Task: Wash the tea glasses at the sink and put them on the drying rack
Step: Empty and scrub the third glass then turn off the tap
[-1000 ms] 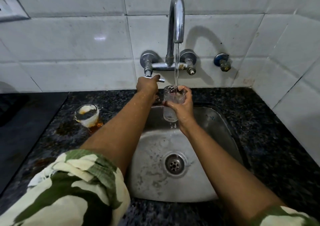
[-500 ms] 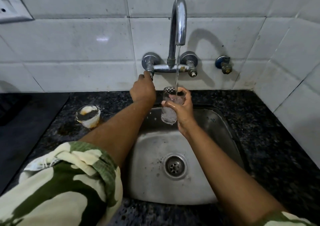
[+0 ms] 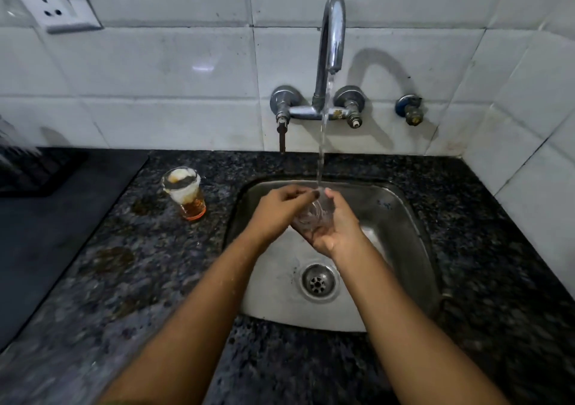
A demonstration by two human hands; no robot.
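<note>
glass [image 3: 312, 215]: clear, tilted on its side over the sink [image 3: 401, 218], mouth toward the stream [image 3: 322, 143], likely so water flushes the inside
right hand [image 3: 337, 227]: cupped under the glass, fingers curled round its body
left hand [image 3: 280, 207]: fingertips pinch at the rim, probably rubbing it
second glass [image 3: 185, 193]: on the counter [image 3: 130, 267] left of the sink, tea dregs inside, unwashed
rack: can't identify one in view

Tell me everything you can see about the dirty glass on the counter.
The dirty glass is clear and stands upright on the dark speckled counter, left of the sink. Whitish residue coats its upper walls, and amber liquid sits at the bottom. Neither hand touches it. Brownish stains mark the counter near it.
</note>
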